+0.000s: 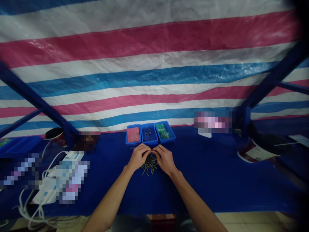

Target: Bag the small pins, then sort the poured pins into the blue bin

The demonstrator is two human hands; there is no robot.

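My left hand (140, 157) and my right hand (164, 159) meet fingertip to fingertip just in front of the bins. Both are closed in a pinch; whatever lies between the fingers is too small to make out. Below and between them is a loose pile of thin metal pieces (150, 166), like screws or nails, some yellowish and some dark. Behind the hands, three small blue bins stand side by side. The left bin (129, 144) holds something flat and pink, the middle bin (146, 141) a few thin metal pieces, and the right bin (168, 140) green packets.
A blue cover (210, 180) lies over the table. At left are a white power strip (49, 190) with loose cables (40, 212) and a blue tray (23, 145). A dark red tub (257, 151) stands at right. Striped sheeting (154, 74) hangs behind, between blue frame bars (260, 87).
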